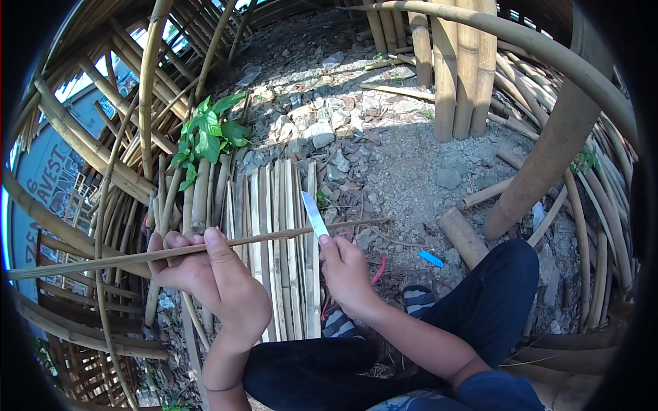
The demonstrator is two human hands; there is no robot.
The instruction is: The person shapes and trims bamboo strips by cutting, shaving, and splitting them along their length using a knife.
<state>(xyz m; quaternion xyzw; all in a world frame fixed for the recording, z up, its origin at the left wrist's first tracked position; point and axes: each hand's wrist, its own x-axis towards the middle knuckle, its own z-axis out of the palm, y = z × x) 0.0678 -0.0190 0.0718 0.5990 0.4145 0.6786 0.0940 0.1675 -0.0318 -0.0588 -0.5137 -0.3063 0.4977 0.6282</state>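
Note:
My left hand is closed around a long thin bamboo strip, thumb on top and fingers curled beneath. The strip runs from the far left edge across to the middle, slightly tilted. In my right hand is a knife, its pale blade pointing up and away. The blade crosses the strip in this view, a little right of my left hand. Below the strip lies a row of split bamboo slats on the ground, between my left hand and my feet.
A blue plastic piece lies on the dirt beside a short cut bamboo piece. Thick bamboo posts stand at the upper right, and a slanting pole rises nearer. Left are a green leafy plant and a bamboo framework.

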